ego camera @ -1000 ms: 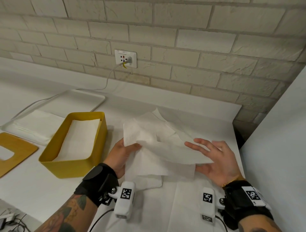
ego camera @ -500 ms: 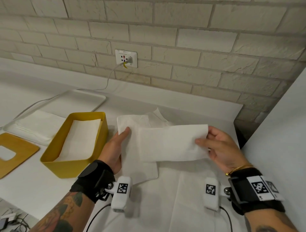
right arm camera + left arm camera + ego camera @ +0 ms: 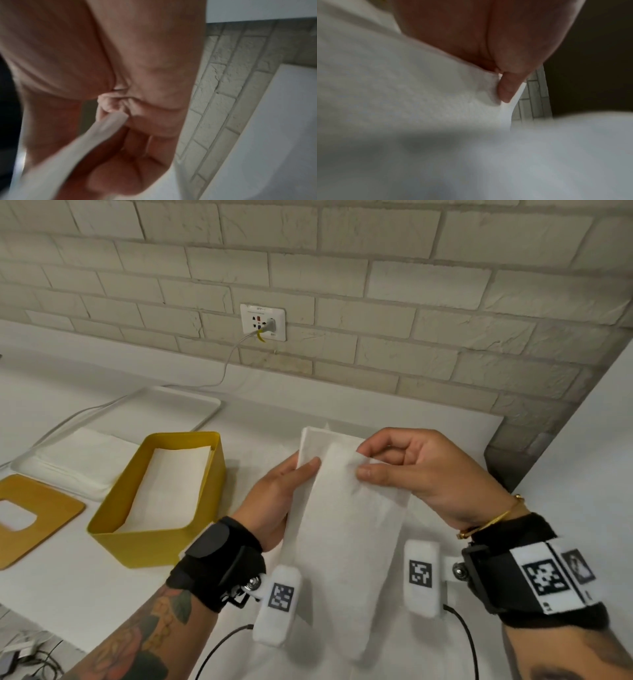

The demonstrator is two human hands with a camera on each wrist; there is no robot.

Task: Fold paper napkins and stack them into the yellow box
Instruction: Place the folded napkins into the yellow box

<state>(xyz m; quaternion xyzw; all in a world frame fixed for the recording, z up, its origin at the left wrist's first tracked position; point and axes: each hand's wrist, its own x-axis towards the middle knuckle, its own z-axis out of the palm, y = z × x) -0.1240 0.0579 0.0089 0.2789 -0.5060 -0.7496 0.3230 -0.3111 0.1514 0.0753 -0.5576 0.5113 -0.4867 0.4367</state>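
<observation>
Napkin (image 3: 346, 529) lifted, folded narrow; left hand (image 3: 274, 501) and right hand (image 3: 421, 474) both pinch top edge.

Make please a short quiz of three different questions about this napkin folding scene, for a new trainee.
1. True or false: the yellow rectangular box already has white paper inside.
2. Which hand pinches the upper right corner of the folded white paper napkin? A) left hand B) right hand
3. Fill in: the flat wooden lid with a cut-out lies to the ___ of the box in the head view.

Key: 1 true; 2 B; 3 left.
</observation>
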